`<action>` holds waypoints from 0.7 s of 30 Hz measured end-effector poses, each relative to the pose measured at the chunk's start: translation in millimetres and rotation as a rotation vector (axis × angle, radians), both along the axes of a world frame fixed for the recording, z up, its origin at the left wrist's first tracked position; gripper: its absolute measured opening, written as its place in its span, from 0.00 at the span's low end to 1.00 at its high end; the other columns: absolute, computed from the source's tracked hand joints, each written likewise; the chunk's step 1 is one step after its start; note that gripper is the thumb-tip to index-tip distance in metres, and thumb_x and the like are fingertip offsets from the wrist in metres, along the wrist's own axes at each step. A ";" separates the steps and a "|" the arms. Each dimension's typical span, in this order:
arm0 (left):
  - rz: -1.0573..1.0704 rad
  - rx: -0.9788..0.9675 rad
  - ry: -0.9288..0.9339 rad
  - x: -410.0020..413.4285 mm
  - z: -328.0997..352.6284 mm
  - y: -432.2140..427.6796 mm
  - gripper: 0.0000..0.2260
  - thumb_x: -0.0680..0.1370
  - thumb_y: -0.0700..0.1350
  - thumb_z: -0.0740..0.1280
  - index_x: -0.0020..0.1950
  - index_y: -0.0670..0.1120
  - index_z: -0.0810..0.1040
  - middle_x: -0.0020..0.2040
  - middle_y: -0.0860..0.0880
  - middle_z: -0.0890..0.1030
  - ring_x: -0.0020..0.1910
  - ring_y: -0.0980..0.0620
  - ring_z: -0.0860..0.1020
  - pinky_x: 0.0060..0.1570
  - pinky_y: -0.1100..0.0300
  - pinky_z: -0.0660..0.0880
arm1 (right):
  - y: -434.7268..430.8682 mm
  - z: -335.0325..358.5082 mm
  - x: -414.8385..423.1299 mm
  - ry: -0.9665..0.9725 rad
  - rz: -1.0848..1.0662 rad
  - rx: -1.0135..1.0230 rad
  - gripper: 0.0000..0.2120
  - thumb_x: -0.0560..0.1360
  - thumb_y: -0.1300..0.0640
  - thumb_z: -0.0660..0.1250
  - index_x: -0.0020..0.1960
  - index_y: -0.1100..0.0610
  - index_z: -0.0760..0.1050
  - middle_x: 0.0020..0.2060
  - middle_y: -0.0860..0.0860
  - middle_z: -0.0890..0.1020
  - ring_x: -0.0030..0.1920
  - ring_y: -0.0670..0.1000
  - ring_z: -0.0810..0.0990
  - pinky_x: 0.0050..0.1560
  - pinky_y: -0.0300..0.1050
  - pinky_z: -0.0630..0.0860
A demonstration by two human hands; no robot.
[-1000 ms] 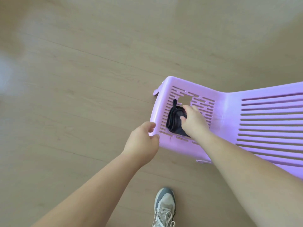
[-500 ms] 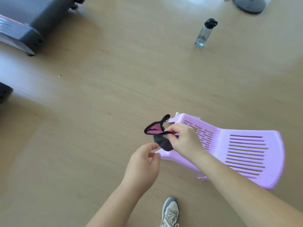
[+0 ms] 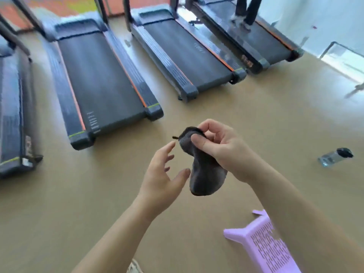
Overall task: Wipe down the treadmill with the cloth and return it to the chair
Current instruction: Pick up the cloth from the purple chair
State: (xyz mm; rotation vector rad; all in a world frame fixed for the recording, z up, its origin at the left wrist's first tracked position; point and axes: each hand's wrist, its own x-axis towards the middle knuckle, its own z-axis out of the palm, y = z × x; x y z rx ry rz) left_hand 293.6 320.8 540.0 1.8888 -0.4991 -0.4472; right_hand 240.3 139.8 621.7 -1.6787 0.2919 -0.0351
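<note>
Dark grey cloth (image 3: 204, 174), limp, in right hand (image 3: 223, 149)

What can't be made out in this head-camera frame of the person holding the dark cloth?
Lilac slotted plastic chair: head view, cut by the bottom edge and covered by the right forearm.
Bunched dark grey cloth: head view, top part hidden under the right hand pinching it.
Black treadmills: head view, consoles cut off by the top edge.
Clear plastic bottle with black cap: head view, blurred; fill level unreadable.
</note>
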 end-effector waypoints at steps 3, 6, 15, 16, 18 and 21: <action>0.137 -0.038 -0.037 35.9 27.6 91.4 0.37 0.73 0.45 0.79 0.79 0.54 0.65 0.73 0.59 0.72 0.71 0.62 0.71 0.66 0.63 0.71 | 83.6 35.0 52.3 0.006 0.262 0.037 0.05 0.81 0.59 0.69 0.46 0.57 0.76 0.44 0.66 0.83 0.41 0.56 0.81 0.45 0.53 0.78; 0.195 -0.028 -0.068 76.6 45.5 188.0 0.33 0.73 0.43 0.79 0.76 0.52 0.70 0.68 0.62 0.76 0.70 0.63 0.72 0.68 0.65 0.69 | 171.1 43.6 110.2 0.040 0.463 -0.001 0.04 0.79 0.57 0.70 0.46 0.55 0.76 0.46 0.65 0.84 0.44 0.59 0.85 0.48 0.56 0.81; 0.392 0.058 0.269 173.4 61.3 416.1 0.04 0.79 0.41 0.72 0.44 0.44 0.79 0.33 0.45 0.79 0.29 0.50 0.76 0.30 0.56 0.72 | 384.9 33.8 290.4 -0.017 0.462 -0.310 0.03 0.77 0.53 0.73 0.45 0.50 0.81 0.40 0.52 0.84 0.38 0.55 0.80 0.40 0.48 0.78; 0.442 0.049 0.263 185.9 65.5 432.9 0.04 0.79 0.40 0.72 0.45 0.42 0.79 0.34 0.44 0.81 0.30 0.51 0.77 0.31 0.57 0.73 | 403.9 34.2 308.9 -0.027 0.453 -0.300 0.03 0.77 0.52 0.73 0.45 0.48 0.81 0.40 0.52 0.83 0.35 0.51 0.78 0.37 0.44 0.76; 0.561 0.030 0.235 213.9 70.7 461.2 0.04 0.78 0.39 0.72 0.44 0.42 0.80 0.36 0.44 0.82 0.32 0.55 0.77 0.34 0.59 0.74 | 439.1 34.8 344.7 -0.033 0.449 -0.247 0.04 0.77 0.54 0.73 0.44 0.47 0.81 0.40 0.51 0.83 0.35 0.49 0.79 0.36 0.41 0.76; 0.799 -0.055 0.239 263.4 67.1 492.6 0.05 0.78 0.43 0.73 0.43 0.46 0.82 0.38 0.44 0.84 0.34 0.54 0.79 0.36 0.58 0.76 | 482.3 30.0 396.7 -0.028 0.454 -0.146 0.05 0.78 0.56 0.72 0.44 0.47 0.81 0.41 0.54 0.84 0.41 0.55 0.84 0.40 0.49 0.82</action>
